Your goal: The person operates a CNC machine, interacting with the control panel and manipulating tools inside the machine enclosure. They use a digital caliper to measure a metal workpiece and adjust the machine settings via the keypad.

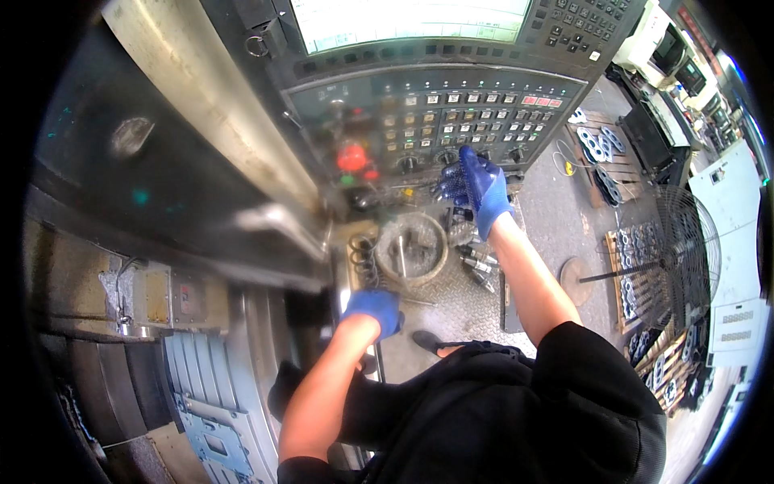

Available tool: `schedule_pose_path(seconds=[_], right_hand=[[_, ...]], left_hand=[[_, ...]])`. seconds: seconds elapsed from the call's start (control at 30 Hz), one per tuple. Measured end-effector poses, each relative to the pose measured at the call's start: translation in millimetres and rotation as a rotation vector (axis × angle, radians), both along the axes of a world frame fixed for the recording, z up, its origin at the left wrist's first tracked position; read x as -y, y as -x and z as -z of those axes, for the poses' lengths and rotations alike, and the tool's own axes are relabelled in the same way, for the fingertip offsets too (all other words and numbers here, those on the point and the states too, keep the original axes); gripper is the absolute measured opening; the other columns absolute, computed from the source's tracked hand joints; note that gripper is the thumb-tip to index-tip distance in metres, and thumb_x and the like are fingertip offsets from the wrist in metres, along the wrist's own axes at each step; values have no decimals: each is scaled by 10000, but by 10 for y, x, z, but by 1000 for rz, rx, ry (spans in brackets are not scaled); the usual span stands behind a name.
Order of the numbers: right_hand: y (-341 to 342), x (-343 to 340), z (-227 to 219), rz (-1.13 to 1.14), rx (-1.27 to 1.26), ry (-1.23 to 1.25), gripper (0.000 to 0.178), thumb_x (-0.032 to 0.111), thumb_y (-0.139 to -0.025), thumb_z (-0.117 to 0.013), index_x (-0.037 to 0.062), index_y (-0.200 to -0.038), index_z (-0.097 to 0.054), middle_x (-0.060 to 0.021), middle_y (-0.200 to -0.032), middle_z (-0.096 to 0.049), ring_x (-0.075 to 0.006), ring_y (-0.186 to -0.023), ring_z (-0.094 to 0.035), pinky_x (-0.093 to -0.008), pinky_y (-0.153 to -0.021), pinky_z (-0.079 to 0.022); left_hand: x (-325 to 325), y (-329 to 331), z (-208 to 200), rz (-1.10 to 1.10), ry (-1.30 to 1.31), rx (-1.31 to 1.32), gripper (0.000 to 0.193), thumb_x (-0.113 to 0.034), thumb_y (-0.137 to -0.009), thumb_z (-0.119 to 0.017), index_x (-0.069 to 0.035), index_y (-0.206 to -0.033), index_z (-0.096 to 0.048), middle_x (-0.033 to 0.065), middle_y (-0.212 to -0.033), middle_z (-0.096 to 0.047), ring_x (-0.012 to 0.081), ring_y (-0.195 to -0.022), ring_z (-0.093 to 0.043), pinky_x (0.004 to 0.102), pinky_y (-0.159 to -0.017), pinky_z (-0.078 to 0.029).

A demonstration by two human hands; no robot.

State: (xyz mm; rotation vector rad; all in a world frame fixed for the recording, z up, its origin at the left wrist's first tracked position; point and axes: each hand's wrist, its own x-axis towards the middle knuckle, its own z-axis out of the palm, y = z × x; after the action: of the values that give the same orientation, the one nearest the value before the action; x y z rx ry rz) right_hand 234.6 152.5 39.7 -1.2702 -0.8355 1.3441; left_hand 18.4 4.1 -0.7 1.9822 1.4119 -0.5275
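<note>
My right hand [484,189], in a blue glove, is at the lower edge of a dark machine control panel [556,89]. One finger stretches up to the row of rotary knobs [409,163], and the other fingers are spread below it. My left hand [373,311], also in a blue glove, hangs low beside a coiled black cable [363,258]. The back of that hand hides its fingers, so a hold cannot be made out. Between the hands is a round metal container [411,248] with a rod-like piece in it. Metal tool holders [477,262] lie to its right.
A red emergency stop button [351,157] sits at the panel's left, under a lit screen [411,20]. An open machine door [210,97] stands at left, beside grey-blue metal plates [214,431]. At right are a pedestal fan [669,258] and pallets [613,153] of metal parts.
</note>
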Motion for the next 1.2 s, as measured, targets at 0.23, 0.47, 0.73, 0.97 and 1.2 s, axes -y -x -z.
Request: schedule_pose_path(seconds=[0.23,0.47,0.73,0.97,1.2], right_hand=[[-86,-273,396,78,123,-94,430,446,-955,-660,18,-980,-693,-98,-763,-719,-183,-551,-665,-302,-486,-509],[26,-120,25,11,-14,-13,435,435,-966,-648,1,-967,-689,-114,-747,-715,-197,-558,-676,-312,-491,-523],[-8,-190,122,2,-52,-33,375,361,-999,-617,-11,-990,-666,-122,-758,-708,-203,-561,-661,-329,-485,-504],[-128,-365,315,-38,278,-55,505,448,-963,-635,-48,-920,-721,-69,-732,-691,-139,-627,-558,-346,-585,-453],[-205,-20,131,-106,313,-253,438,391,-991,-625,-32,-952,-727,-84,-765,-721,-117,-642,-590,-311,-627,-497]], left_hand=[[-13,-38,-90,-33,23,-20,379,-283,-881,-558,-58,-1152,-699,185,-1220,-672,347,-1122,-650,421,-962,-516],[17,-1,26,3,-23,-43,386,-321,-895,-554,-66,-1149,-693,194,-1187,-679,357,-1092,-656,432,-941,-517],[-16,-2,101,-1,-23,-33,417,-376,-922,-543,-79,-1198,-641,214,-1127,-685,387,-1057,-658,456,-930,-518],[52,-46,-116,-90,41,-38,387,-319,-898,-580,-82,-1199,-635,224,-1118,-681,393,-1052,-655,465,-928,-522],[288,-96,-53,-216,23,22,344,-276,-868,-633,-62,-1136,-662,224,-1098,-685,387,-1034,-662,460,-918,-526]])
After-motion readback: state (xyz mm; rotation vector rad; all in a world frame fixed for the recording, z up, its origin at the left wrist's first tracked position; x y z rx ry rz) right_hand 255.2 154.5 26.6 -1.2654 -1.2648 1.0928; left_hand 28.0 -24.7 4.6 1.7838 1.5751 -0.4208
